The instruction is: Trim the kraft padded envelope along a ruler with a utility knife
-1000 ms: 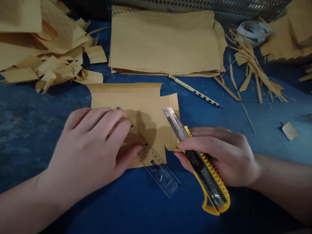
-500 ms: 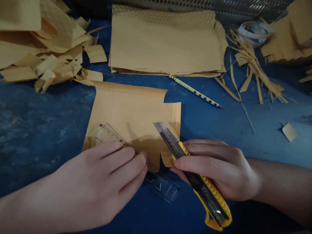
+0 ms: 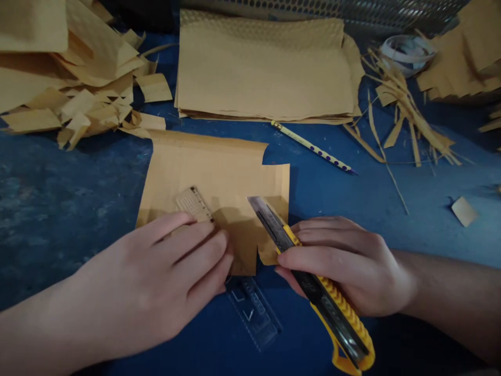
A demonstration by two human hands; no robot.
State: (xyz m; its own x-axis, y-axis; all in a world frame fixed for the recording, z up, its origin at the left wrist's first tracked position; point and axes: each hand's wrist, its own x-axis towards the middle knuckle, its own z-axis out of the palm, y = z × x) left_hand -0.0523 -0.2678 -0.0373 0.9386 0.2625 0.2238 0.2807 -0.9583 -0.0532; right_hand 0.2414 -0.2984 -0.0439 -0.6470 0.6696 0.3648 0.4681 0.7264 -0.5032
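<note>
Looks like a paper-cutting workshop, small packaging or craft setup. Worn blue table (image 3: 58, 198) with scuffed paint. Stack of kraft paper sheets (image 3: 266, 73) at the back, heap of offcuts (image 3: 70, 89) on the left, thin trimmed strips (image 3: 407, 115) on the right. Perforated metal panel (image 3: 332, 9) behind the stack. Tools out: yellow utility knife (image 3: 313, 282), clear ruler (image 3: 250, 308), pencil (image 3: 313, 147), tape roll (image 3: 407, 49).

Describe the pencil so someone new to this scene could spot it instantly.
Start at the big stack of tan sheets at the top centre of the blue table. Just below its lower right edge lies the pencil, slanting down to the right: the only slim, pale, purple-dotted stick among paper scraps.
</note>
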